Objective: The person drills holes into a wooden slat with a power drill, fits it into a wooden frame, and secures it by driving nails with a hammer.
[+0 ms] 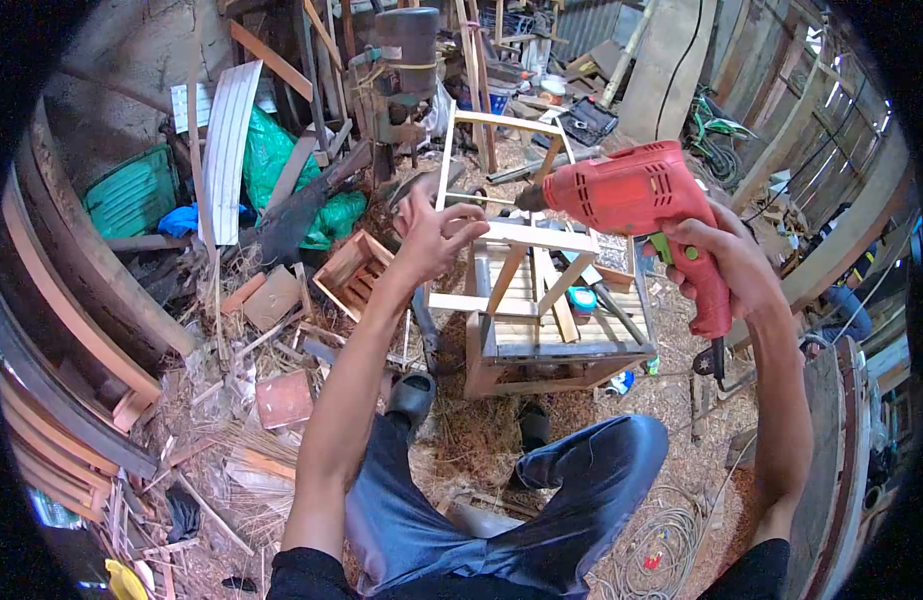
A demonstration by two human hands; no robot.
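Fingers (pixel 465 212) of the left hand (pixel 429 237) are partly bent, at the left end of the near upper rail of the pale, bare wooden frame (pixel 546 237). Whether they pinch anything, or only touch the wood, I cannot tell. The right hand (pixel 733 262) has its fingers wrapped around the grip of the red power drill with green trigger (pixel 621 190), so this tool is inside the grasp already.

From the left fingers, the frame lies mostly to the right, and its near upper rail runs from left to right, sloping down a little. The long body of the drill lies above this rail, its dark chuck (pixel 531 199) directed leftward, to the side of the left hand. Of the two hands, the left is nearer to the chuck and to the rail's left end. The frame is standing over the slatted wooden bench with dark edge (pixel 541 350), at the centre of the frame of view.

As for brands, I can read none on the drill; the pale label (pixel 390 53) on the dark cylinder (pixel 413 50), upper middle, is too small to read.
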